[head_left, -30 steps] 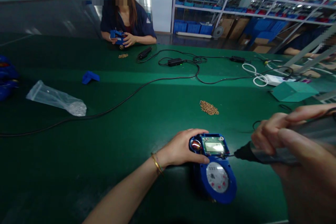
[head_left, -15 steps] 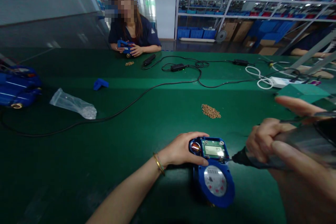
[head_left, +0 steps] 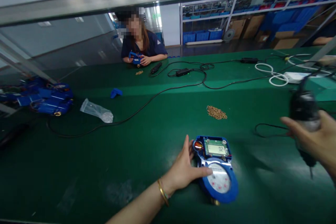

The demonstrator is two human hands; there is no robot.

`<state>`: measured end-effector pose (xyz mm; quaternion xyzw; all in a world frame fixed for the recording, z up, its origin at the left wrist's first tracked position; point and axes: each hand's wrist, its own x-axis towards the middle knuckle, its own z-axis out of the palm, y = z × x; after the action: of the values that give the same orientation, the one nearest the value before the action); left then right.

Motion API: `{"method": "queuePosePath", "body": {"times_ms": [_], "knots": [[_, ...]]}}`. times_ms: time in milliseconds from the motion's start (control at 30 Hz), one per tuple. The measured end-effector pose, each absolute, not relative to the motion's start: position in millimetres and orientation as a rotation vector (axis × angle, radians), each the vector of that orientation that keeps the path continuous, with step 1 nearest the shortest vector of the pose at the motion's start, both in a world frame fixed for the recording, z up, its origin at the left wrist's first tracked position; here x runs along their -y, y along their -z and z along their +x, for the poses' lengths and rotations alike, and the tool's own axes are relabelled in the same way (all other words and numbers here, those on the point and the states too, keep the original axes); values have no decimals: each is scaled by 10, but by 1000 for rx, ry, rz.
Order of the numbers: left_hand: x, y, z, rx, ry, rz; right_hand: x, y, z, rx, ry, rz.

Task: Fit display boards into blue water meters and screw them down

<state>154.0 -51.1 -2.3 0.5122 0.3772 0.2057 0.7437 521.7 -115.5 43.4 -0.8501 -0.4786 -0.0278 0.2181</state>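
A blue water meter point(head_left: 216, 168) with a small display and a round dial lies on the green bench in front of me. My left hand point(head_left: 185, 168) rests against its left side, fingers along the edge and thumb on the dial face. My right hand point(head_left: 316, 141) is off to the right, wrapped round a black electric screwdriver point(head_left: 304, 122) held upright with the bit pointing down, well clear of the meter. A small heap of brass screws point(head_left: 216, 112) sits beyond the meter.
A black cable point(head_left: 147, 101) crosses the green bench point(head_left: 105, 168). A plastic bag point(head_left: 97, 111) and blue meters point(head_left: 51, 103) lie at the left. A white cable and power strip point(head_left: 285, 76) are at the right. A person across the bench point(head_left: 143, 47) holds another blue meter.
My right hand has pulled the screwdriver away from the meter's right side and turned it upright. My left hand has slid from the meter's top to its left edge. The view has tilted upward.
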Motion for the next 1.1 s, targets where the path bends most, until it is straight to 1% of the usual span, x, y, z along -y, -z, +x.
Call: {"method": "queuePosePath", "body": {"times_ms": [67, 133, 200, 267, 367, 500, 533, 600, 667, 767, 1100], "knots": [[640, 65, 1581, -827, -525, 1008, 1113, -179, 5175, 1316, 69, -2514], [728, 81, 1623, -854, -602, 955, 1090, 71, 5178, 1449, 58, -2573], [783, 72, 1655, -891, -659, 917, 1102, 267, 5228, 1543, 151, -2488], [817, 44, 1676, -907, -680, 883, 1141, 359, 5273, 1592, 231, -2272], [855, -3, 1700, -907, -697, 847, 1221, 273, 5186, 1669, 303, -1947], [888, -19, 1733, -916, -727, 807, 1305, -67, 4646, 1683, 466, -1854], [892, -16, 1741, -920, -731, 806, 1315, -150, 4470, 1700, 362, -1716], [895, -14, 1754, -925, -741, 807, 1315, -283, 4145, 1752, -23, -1454], [893, -19, 1760, -919, -748, 813, 1293, -365, 3914, 1775, -186, -1343], [887, -34, 1759, -896, -750, 826, 1241, -403, 3778, 1845, -202, -1312], [883, -38, 1760, -857, -747, 807, 1187, -356, 3698, 2000, -137, -1409]]}}
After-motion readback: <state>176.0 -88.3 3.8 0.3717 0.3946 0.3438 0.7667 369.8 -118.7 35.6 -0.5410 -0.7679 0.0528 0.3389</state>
